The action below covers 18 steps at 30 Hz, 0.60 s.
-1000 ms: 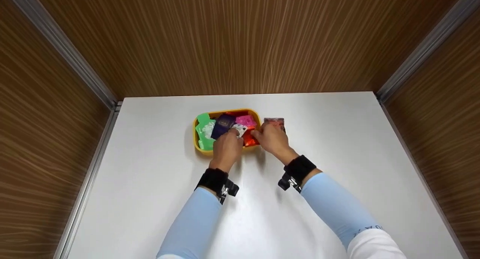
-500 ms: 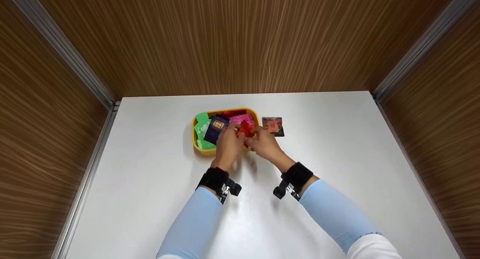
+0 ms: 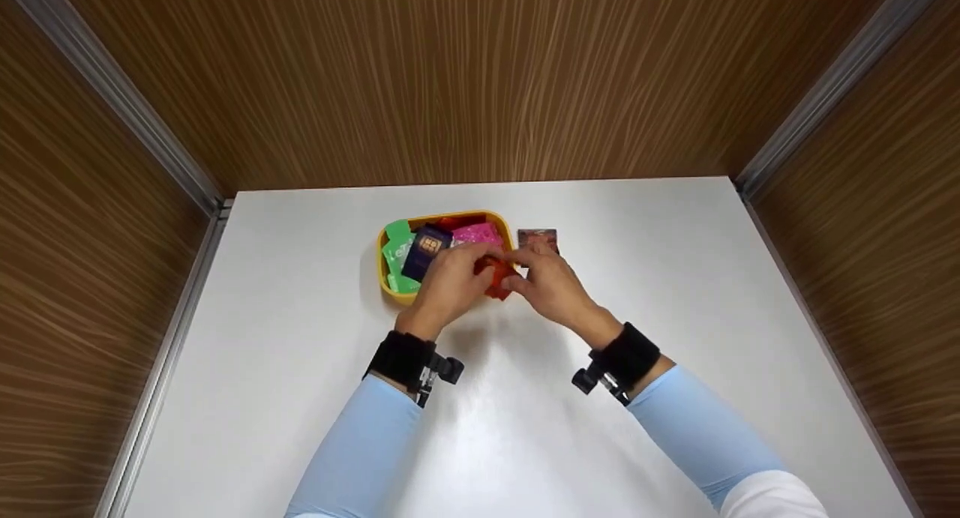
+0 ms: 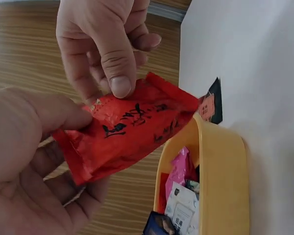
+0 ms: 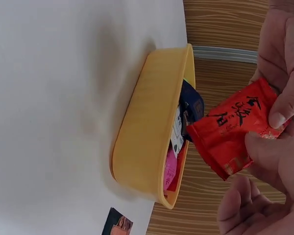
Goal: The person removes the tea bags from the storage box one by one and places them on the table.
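Note:
A small red packet point(image 4: 132, 127) with black writing is held between both hands, close over the front of a yellow basket point(image 5: 144, 132). My left hand point(image 3: 452, 276) pinches one end, its thumb lying on the packet's face. The right hand point(image 3: 553, 285) pinches the upper edge between thumb and fingers. In the basket are a green packet point(image 3: 400, 256), a dark blue packet point(image 3: 426, 252), a pink packet point(image 3: 480, 235) and a white one point(image 4: 182, 208). The hands hide the basket's front right part in the head view.
A flat dark square packet point(image 3: 536, 237) with a reddish label lies on the white table point(image 3: 300, 315), just right of the basket. Wood-grain panels point(image 3: 480, 83) enclose the table at the back and both sides.
Earlier the left hand held a white packet and the right hand was at the basket's right rim. Now both hands hold the red packet, lifted and drawn slightly toward the person.

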Tool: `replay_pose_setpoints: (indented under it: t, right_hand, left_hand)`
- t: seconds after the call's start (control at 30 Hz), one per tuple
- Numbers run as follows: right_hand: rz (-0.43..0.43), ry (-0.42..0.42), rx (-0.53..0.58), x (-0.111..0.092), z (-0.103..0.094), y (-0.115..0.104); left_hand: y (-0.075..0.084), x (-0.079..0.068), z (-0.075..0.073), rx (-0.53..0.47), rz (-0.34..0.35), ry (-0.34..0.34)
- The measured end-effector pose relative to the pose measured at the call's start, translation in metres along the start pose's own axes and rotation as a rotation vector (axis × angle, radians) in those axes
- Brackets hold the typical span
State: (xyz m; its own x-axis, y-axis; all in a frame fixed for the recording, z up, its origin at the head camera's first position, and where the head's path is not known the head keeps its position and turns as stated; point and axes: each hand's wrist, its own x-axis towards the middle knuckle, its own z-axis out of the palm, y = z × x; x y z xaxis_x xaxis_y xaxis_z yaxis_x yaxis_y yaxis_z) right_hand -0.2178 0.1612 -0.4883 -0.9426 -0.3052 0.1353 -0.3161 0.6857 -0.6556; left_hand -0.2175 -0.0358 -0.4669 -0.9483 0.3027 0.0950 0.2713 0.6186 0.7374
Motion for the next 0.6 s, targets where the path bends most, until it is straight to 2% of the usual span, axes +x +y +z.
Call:
replay_pose_setpoints:
  t: [0.13, 0.23, 0.33, 0.43, 0.6]
  right_hand:
    - [0.116, -0.012, 0.176, -0.009, -0.004, 0.011]
    - [0.208, 0.041, 0.320, -0.017, -0.003, 0.020]
    - [0.266, 0.114, 0.405, -0.023, 0.001, 0.027]
    - [0.301, 0.173, 0.440, -0.029, 0.008, 0.034]
    - [0.345, 0.226, 0.419, -0.039, 0.023, 0.049]
  left_hand:
    - [0.004, 0.004, 0.012, -0.127, -0.018, 0.045]
    - [0.000, 0.005, 0.025, -0.306, -0.085, 0.072]
    - [-0.005, 0.004, 0.040, -0.426, -0.152, 0.051]
    - [-0.010, 0.002, 0.055, -0.444, -0.185, 0.047]
    - [-0.011, 0.005, 0.081, -0.417, -0.207, 0.120]
